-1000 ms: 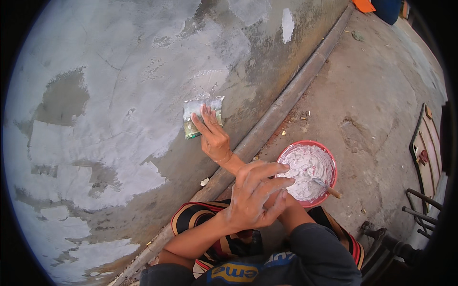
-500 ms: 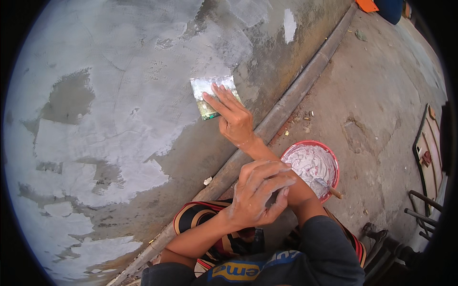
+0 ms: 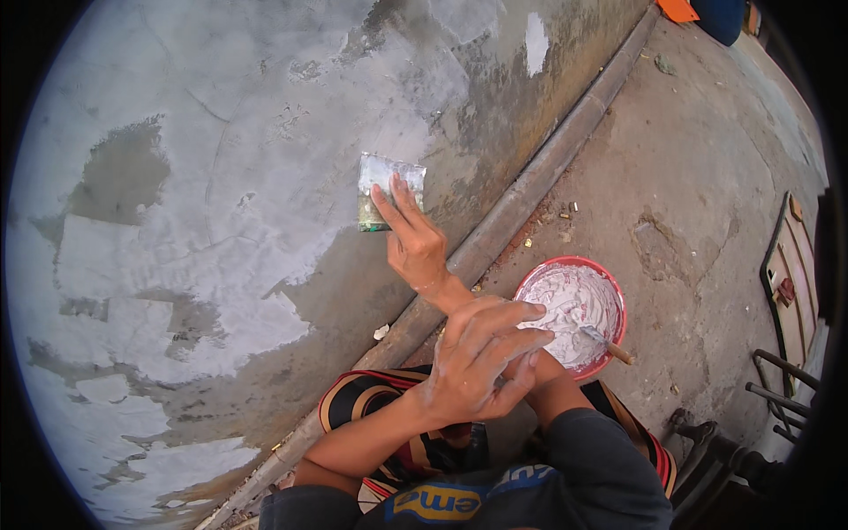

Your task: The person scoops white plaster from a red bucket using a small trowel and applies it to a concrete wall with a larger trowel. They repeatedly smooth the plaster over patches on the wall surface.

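Note:
My right hand (image 3: 415, 238) reaches up to the grey wall (image 3: 177, 177) and grips a square metal spreader (image 3: 375, 170), its first fingers pressing on the plate against the patchy white skim coat. My left hand (image 3: 481, 358) hangs in front of my right forearm, fingers curved and apart, powdered white, holding nothing. Beside it on the ground, a red bowl (image 3: 620, 305) holds thick whitish paste, with a wooden-handled tool (image 3: 617, 351) sticking out of it.
A long grey pipe (image 3: 556, 177) runs along the wall's foot on the concrete ground (image 3: 698, 159). A framed board (image 3: 786, 265) and dark metal bars (image 3: 777, 397) lie at the right. An orange object (image 3: 677, 11) and a blue container (image 3: 717, 18) are at the top right.
The spreader in my right hand moved up and right across the wall, then slightly back down. My left hand has shifted only a little.

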### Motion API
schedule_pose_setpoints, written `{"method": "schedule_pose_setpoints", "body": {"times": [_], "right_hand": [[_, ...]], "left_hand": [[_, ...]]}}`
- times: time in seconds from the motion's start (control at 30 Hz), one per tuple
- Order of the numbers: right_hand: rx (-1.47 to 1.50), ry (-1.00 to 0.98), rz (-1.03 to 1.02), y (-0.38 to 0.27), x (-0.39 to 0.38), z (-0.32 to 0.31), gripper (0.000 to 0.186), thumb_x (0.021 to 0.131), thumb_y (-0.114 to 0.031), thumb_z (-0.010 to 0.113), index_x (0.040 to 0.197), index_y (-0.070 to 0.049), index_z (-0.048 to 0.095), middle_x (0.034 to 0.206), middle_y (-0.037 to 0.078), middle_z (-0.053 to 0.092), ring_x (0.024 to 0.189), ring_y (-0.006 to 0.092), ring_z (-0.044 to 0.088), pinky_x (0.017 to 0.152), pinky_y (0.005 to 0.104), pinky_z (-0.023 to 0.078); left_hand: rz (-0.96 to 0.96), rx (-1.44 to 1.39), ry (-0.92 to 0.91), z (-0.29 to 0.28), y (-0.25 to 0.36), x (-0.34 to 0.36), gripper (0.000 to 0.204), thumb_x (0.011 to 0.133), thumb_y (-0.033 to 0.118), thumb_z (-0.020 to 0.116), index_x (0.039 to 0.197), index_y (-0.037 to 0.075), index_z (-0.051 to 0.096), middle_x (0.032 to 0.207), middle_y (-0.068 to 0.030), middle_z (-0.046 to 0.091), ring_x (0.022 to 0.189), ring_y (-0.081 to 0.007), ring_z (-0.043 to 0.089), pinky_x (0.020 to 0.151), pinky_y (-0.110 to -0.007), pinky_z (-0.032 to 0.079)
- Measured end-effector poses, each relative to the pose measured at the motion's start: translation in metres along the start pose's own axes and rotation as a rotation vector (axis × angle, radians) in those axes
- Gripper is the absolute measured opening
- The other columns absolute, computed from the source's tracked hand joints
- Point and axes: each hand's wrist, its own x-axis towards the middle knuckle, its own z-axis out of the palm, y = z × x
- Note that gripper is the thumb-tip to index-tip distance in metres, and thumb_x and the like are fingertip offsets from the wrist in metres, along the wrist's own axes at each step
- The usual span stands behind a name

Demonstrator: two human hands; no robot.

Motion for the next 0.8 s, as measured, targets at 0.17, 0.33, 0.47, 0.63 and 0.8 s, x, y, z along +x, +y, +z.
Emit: {"method": "schedule_pose_setpoints", "body": {"times": [0.17,0.33,0.47,0.63,0.8], "right_hand": [[0.042,0.050,-0.033,-0.010,-0.016,-0.002,0.061,0.075,0.013,0.056,0.131,-0.010,0.059,0.135,0.021,0.054,0.120,0.0379,0.056,0.098,0.0395,0.051],[0.032,0.126,0.077,-0.004,0.012,0.013,0.062,0.074,0.013,0.056,0.133,-0.007,0.057,0.136,0.023,0.053,0.121,0.0392,0.055,0.095,0.0407,0.052],[0.035,0.065,0.066,-0.044,-0.030,0.038,0.062,0.075,0.011,0.058,0.134,-0.009,0.057,0.135,0.024,0.052,0.117,0.0395,0.058,0.089,0.0389,0.055],[0.128,0.025,0.043,-0.034,-0.022,-0.005,0.058,0.074,0.012,0.059,0.129,-0.006,0.060,0.130,0.022,0.058,0.117,0.0351,0.059,0.087,0.0368,0.056],[-0.002,0.190,0.168,-0.001,0.015,-0.002,0.056,0.074,0.011,0.056,0.129,0.000,0.059,0.122,0.022,0.063,0.108,0.0352,0.065,0.079,0.0320,0.056]], "left_hand": [[0.017,-0.001,-0.002,-0.004,-0.003,-0.003,0.031,0.071,0.005,0.069,0.100,0.010,0.064,0.113,-0.0099,0.063,0.095,-0.0245,0.056,0.084,-0.036,0.041],[-0.041,0.013,-0.026,-0.010,0.001,-0.007,0.030,0.075,0.005,0.070,0.104,0.007,0.068,0.117,-0.0093,0.062,0.104,-0.0282,0.056,0.088,-0.037,0.048],[-0.040,-0.028,-0.015,-0.007,-0.001,-0.007,0.032,0.072,0.005,0.071,0.105,0.008,0.068,0.118,-0.0086,0.062,0.104,-0.0275,0.056,0.088,-0.036,0.048],[0.000,-0.021,0.002,-0.008,-0.003,-0.006,0.037,0.065,0.003,0.069,0.101,0.011,0.065,0.111,-0.0085,0.063,0.096,-0.0239,0.056,0.083,-0.035,0.043],[-0.035,-0.003,-0.026,-0.015,0.000,-0.012,0.034,0.070,0.005,0.071,0.103,0.008,0.067,0.116,-0.0091,0.062,0.101,-0.0264,0.056,0.086,-0.036,0.047]]}}
